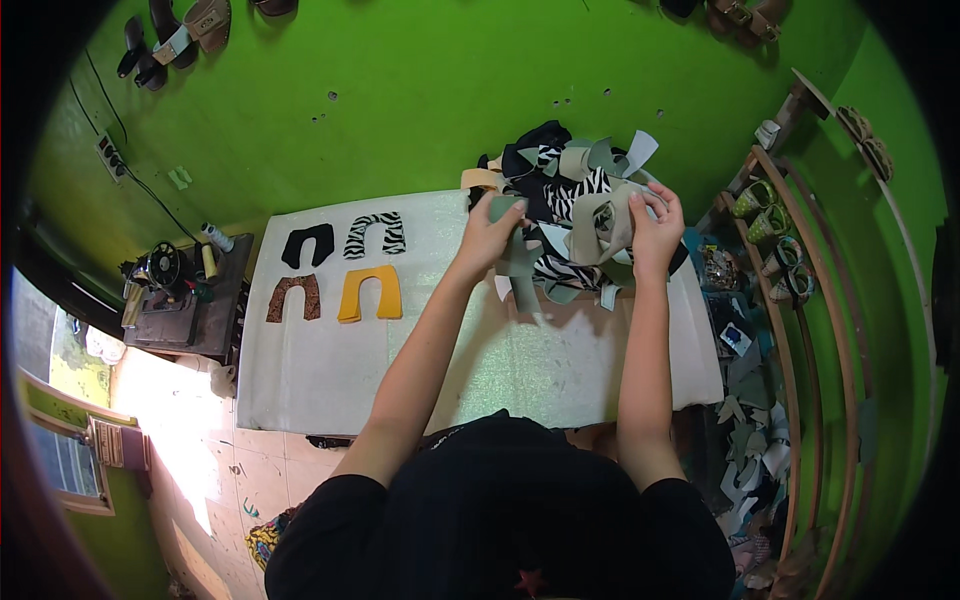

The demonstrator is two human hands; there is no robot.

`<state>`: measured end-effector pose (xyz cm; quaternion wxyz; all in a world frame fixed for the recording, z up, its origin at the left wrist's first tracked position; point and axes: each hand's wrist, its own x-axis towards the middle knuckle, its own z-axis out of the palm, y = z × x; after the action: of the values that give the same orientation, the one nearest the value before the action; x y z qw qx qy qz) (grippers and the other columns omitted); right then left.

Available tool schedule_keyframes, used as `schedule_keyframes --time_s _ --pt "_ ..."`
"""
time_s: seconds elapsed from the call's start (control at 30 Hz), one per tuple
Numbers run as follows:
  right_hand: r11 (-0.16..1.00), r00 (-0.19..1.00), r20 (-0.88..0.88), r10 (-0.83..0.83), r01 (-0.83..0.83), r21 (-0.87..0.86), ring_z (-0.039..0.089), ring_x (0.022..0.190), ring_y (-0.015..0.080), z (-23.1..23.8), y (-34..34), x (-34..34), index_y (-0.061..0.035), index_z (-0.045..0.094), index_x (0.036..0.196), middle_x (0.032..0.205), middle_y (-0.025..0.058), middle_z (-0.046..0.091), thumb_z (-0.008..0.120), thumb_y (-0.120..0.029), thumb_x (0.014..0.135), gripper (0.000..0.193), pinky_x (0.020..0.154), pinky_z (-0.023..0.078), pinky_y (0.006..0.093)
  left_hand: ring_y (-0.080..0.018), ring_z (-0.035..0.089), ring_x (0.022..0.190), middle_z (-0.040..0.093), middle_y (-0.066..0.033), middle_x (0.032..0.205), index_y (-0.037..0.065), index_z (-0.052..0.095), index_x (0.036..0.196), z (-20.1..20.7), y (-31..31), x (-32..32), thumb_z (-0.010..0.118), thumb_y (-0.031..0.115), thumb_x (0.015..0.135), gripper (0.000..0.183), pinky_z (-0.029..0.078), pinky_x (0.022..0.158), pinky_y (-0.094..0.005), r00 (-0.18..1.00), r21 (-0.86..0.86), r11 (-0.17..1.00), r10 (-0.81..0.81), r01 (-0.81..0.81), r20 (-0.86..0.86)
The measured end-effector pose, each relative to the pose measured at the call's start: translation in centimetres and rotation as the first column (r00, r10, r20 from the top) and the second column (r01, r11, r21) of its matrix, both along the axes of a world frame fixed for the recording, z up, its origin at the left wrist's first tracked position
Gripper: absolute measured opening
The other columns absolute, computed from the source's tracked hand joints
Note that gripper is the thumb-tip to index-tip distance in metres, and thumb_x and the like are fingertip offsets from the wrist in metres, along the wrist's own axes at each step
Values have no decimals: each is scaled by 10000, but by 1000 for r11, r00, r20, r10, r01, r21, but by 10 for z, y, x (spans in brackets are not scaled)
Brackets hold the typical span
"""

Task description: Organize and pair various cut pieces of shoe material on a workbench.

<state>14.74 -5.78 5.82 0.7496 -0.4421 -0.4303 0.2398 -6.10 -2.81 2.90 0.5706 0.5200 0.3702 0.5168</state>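
At the pile of leather or fabric scraps on the table's far right, both my hands are raised. My left hand is closed on a grey-green scrap, with the thumb over it. Opposite, my right hand pinches a beige scrap at the pile's right side. Zebra-print, black, beige and grey-green offcuts lie tangled between the hands. Left of them, laid out on the table, are U-shaped pieces: a black one, a zebra-print one, a brown speckled one and a yellow stack.
The white-covered table stands against a green wall. A sewing machine with thread spools sits on a small dark table at the left. A wooden rack holding sandals rises on the right. More scraps are heaped on the floor beside it.
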Motion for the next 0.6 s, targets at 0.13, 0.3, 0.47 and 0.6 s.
schedule_keyframes --time_s 0.13,0.3,0.47,0.6 --pt "992 995 -33 -92 95 82 528 810 117 1 -4 9 37 472 995 894 97 545 608 22 761 271 731 456 218 -112 571 725 589 -85 790 29 441 977 14 9 29 542 206 857 236 471 662 -237 972 51 987 -160 154 170" --pt "973 982 -15 -191 191 132 517 806 102 5 -18 18 8 497 999 909 76 558 610 -26 780 249 735 415 207 -220 531 880 478 -192 1048 13 303 1117 1 38 60 597 174 800 461 424 777 -309 977 502 851 206 -155 -48" --pt "989 990 -40 -138 140 48 517 861 123 -1 -28 20 36 485 975 939 101 539 542 34 783 200 782 426 232 -323 475 976 538 -175 932 34 303 1205 -47 41 63 621 203 750 580 315 893 -415 468 698 633 755 -336 -459" --pt "998 996 46 -70 69 12 527 899 140 -20 -34 10 37 486 986 962 101 538 522 50 779 212 794 422 234 -202 512 899 559 -99 932 14 514 1043 -5 -2 58 527 333 830 384 384 795 -324 946 224 960 -94 169 -311"
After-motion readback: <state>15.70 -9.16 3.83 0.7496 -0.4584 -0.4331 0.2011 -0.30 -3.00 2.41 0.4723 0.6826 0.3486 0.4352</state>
